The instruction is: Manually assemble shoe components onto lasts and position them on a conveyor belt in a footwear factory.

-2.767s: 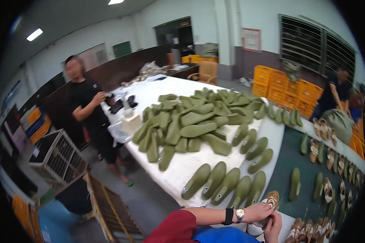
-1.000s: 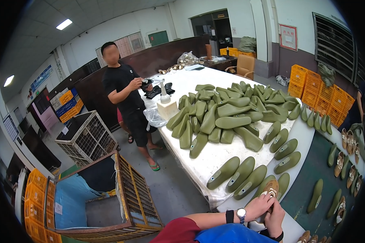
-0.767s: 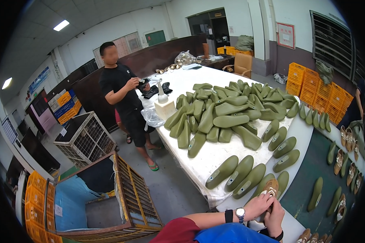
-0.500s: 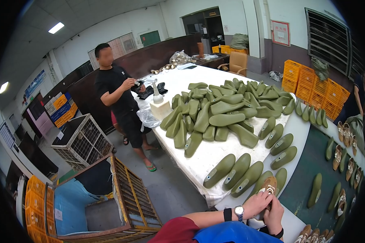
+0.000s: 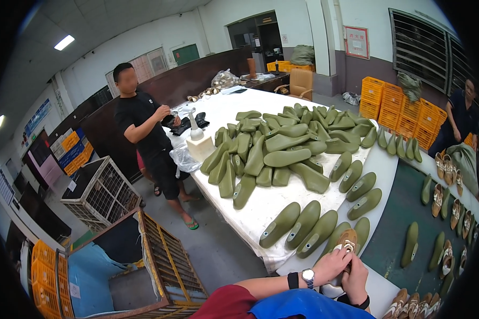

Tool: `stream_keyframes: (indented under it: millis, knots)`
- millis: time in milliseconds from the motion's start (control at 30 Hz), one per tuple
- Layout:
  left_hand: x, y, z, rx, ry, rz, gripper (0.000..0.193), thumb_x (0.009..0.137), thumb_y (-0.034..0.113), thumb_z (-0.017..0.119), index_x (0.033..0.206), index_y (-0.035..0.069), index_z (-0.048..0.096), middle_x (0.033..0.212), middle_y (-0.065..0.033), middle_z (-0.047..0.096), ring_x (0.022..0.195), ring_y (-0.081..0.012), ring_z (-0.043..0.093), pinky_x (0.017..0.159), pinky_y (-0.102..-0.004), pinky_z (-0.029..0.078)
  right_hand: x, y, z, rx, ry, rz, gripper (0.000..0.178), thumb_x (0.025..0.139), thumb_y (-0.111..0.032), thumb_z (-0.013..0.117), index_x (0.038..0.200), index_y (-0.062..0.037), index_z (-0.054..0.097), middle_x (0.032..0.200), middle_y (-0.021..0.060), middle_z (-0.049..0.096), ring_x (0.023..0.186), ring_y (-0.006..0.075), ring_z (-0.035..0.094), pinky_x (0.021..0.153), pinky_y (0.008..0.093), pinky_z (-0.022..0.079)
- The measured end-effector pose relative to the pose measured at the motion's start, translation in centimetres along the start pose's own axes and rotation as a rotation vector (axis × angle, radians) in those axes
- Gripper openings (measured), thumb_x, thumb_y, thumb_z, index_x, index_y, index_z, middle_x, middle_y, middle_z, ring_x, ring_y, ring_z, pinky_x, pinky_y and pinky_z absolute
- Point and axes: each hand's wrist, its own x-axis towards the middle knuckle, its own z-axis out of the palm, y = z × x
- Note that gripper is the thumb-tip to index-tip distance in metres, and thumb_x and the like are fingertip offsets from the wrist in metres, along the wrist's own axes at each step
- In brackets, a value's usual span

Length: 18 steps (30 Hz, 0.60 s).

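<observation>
Here, my left hand (image 5: 332, 264) and right hand (image 5: 355, 277) both grip a brown-and-white shoe (image 5: 348, 239) by the white table's (image 5: 245, 223) near edge; whether it touches the table, I cannot tell. White surface shows between the left edge and a heap of smooth olive lasts (image 5: 287, 158). The slatted cart's (image 5: 173, 260) paper label (image 5: 75, 290) is too small to read.

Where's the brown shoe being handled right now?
In the head view, the brown shoe is low and right of centre, held in the left hand and right hand, in front of nearby green lasts.
</observation>
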Motion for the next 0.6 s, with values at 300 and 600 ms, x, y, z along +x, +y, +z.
stream_keyframes:
  millis: [300,600]
  knots:
    - [0.1,0.0,0.3,-0.007,0.004,0.013,0.032,0.076,0.008,0.053,0.107,0.000,0.047,0.094,-0.0139,0.049,0.087,-0.0288,0.054,0.067,-0.0327,0.051,0.0,-0.1,-0.3,0.003,-0.017,0.036,0.038,0.071,0.003,0.057,0.108,-0.0048,0.054,0.089,0.0205,0.061,0.079,0.0402,0.060,0.068,0.0441,0.048]
    - [0.5,-0.1,-0.9,0.027,-0.007,-0.024,0.029,0.076,0.008,0.053,0.104,0.001,0.047,0.094,-0.0124,0.049,0.087,-0.0270,0.054,0.066,-0.0323,0.050,0.8,0.0,0.5,-0.023,0.012,0.010,0.038,0.071,0.002,0.056,0.108,-0.0056,0.053,0.088,0.0200,0.061,0.080,0.0405,0.059,0.069,0.0447,0.048]
